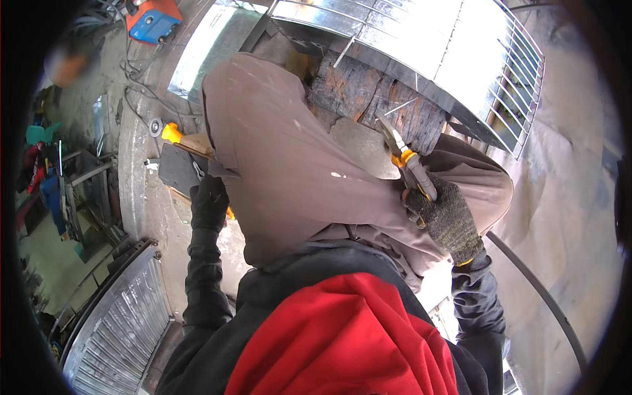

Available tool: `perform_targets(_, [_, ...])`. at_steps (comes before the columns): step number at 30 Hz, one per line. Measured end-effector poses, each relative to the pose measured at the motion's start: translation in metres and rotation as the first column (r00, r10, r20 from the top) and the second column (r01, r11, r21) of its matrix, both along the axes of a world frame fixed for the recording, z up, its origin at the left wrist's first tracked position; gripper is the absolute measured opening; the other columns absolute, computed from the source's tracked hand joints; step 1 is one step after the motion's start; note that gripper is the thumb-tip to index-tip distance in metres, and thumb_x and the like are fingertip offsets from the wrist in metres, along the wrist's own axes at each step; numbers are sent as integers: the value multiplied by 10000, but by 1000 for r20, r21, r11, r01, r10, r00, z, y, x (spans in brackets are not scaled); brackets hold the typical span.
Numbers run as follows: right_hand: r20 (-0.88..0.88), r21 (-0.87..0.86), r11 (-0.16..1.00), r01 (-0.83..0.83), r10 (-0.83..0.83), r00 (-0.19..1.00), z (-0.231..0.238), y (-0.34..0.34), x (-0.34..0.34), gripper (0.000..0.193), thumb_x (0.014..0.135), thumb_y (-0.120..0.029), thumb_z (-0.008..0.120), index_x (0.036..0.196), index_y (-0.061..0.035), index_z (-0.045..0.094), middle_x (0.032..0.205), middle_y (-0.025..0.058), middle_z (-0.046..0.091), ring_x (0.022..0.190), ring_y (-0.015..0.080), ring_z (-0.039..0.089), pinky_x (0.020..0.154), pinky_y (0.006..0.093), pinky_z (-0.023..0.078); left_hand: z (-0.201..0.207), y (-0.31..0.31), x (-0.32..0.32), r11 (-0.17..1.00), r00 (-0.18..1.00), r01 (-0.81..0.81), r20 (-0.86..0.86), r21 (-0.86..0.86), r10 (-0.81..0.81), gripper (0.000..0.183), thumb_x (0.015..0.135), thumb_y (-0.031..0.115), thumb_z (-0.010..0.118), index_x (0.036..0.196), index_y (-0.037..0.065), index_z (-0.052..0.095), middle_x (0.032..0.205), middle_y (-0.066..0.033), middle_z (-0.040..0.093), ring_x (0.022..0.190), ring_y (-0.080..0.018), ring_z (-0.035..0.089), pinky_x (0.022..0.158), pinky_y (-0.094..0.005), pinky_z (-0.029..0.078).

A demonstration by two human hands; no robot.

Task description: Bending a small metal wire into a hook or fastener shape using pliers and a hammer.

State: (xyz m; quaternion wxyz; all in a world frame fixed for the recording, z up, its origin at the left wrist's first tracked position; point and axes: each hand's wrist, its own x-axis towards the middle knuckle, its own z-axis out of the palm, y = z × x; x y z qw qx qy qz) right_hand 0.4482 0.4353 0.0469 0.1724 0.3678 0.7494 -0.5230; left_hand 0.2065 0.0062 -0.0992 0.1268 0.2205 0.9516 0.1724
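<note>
While the gloved right hand (446,217) grips the pliers (407,161) with closed fingers, the left hand (209,203) closes on a yellow-handled tool (172,133).

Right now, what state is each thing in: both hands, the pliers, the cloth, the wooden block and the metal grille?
Right hand: gloved, closed around the pliers' handles.
Pliers: held, nose pointing up at the wooden block, jaws nearly closed.
Left hand: dark-gloved, gripping the cloth's left edge.
Brown cloth: draped, held by the left hand.
Wooden block: charred, cracked, lying under the grille.
Metal grille: resting on the block.
</note>
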Motion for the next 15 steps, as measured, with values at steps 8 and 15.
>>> perform_targets(8, [-161, 140, 988, -67, 90, 983, -26, -10, -6, 316, 949, -239, 724, 1138, 14, 712, 833, 95, 703, 726, 160, 650, 705, 348, 528, -22, -12, 7, 983, 982, -181, -65, -35, 179, 165, 892, 122, 713, 1037, 107, 637, 1032, -151, 654, 1033, -417, 574, 884, -521, 484])
perform_targets(15, [-120, -31, 999, -38, 34, 992, -32, -8, 0, 331, 945, -268, 721, 1140, -1, 712, 959, 199, 714, 869, 348, 673, 799, 434, 543, -8, -14, -2, 978, 964, -194, -168, 82, 205, 241, 852, 103, 792, 1037, 92, 638, 1092, -172, 636, 1061, -399, 603, 914, -506, 482])
